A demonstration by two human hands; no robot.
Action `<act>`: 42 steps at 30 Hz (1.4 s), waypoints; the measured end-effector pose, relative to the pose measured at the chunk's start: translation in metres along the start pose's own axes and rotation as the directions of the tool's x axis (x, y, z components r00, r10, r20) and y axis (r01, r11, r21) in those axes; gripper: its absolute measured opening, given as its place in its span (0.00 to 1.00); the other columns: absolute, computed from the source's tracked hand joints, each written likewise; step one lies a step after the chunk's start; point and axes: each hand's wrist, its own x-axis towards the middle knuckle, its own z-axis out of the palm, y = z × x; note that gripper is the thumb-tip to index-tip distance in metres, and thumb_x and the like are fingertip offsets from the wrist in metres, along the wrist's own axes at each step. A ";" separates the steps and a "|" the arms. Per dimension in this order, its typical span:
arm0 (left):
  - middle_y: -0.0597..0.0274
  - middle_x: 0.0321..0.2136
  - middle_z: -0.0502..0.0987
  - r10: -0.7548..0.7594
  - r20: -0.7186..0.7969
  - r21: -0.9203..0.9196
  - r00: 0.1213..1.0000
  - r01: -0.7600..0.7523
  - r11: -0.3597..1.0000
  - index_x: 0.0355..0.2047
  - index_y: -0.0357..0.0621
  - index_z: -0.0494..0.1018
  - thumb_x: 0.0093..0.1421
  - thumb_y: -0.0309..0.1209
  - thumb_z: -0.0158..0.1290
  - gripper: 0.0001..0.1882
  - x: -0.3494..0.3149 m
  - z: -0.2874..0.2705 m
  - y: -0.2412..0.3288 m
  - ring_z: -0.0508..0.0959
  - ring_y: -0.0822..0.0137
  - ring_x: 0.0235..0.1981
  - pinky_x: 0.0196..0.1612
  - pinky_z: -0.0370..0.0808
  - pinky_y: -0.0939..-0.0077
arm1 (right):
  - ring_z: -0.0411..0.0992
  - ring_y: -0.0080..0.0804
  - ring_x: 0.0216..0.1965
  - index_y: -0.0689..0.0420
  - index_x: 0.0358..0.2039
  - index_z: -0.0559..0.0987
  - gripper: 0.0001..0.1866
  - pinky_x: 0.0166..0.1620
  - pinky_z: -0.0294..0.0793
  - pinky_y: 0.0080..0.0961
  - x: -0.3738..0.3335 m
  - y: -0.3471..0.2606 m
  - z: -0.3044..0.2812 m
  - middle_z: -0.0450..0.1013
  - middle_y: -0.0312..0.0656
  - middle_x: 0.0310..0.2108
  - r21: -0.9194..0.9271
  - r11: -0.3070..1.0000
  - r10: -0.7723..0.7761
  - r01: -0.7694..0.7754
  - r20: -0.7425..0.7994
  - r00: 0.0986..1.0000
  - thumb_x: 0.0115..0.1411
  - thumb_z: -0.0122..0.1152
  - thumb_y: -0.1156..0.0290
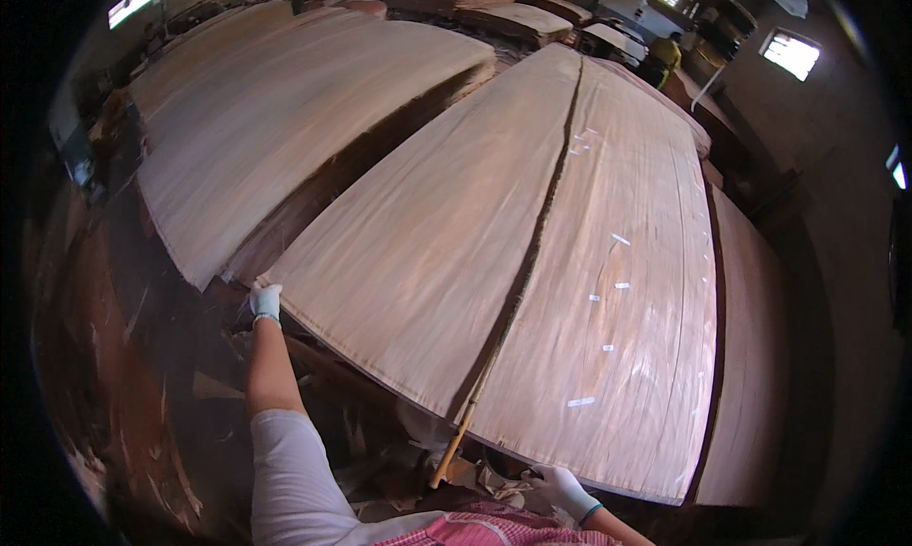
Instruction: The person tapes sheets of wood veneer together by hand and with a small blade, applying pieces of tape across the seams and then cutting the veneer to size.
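A wide pale-brown wood veneer sheet (408,251) covers the left part of the stack in front of me. My left hand (266,302), in a white glove, grips its near left corner. To the right lies a second veneer sheet (636,289) with several small white tape pieces (620,240) on it. My right hand (568,494), also gloved, is closed at this sheet's near edge; its fingertips are partly hidden. A long thin bamboo stick (470,408) runs along the dark gap between the two sheets, its yellowish end sticking out toward me.
Another tall veneer stack (313,99) stands to the left across a narrow gap. A lower stack (746,356) is at the right. Torn veneer scraps (142,403) litter the floor at left. Further stacks (518,19) and a person in yellow (665,57) are at the back.
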 end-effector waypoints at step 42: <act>0.66 0.13 0.69 0.085 0.882 -0.153 0.464 0.111 0.982 0.20 0.44 0.66 0.59 0.33 0.56 0.14 -0.383 -0.074 0.144 0.67 0.76 0.09 0.11 0.64 0.79 | 0.74 0.28 0.23 0.64 0.43 0.77 0.20 0.26 0.72 0.28 0.056 -0.016 -0.089 0.74 0.41 0.25 0.279 0.959 0.091 -0.041 -0.168 0.982 0.60 0.61 0.59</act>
